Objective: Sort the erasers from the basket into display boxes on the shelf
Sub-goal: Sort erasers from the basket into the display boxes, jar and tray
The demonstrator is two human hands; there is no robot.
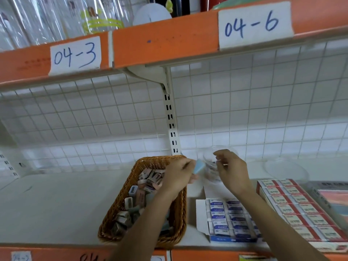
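Blue eraser [199, 166]: likely light, rubbery and grippy, not fragile. Best pinched across its flat faces. It sits above the far right corner of the basket [120, 200], held in the left hand [178, 176] with fingers curled round it. The right hand [233, 172] curls round a clear container [210, 173] just beside it, though blur hides the detail.

One basket [120, 200], two hands [178, 174] [232, 172], perhaps three boxes [202, 215] [301, 210] [331, 200]

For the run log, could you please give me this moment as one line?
left hand holds blue eraser between basket and clear jar | right hand at clear jar, grip blurred
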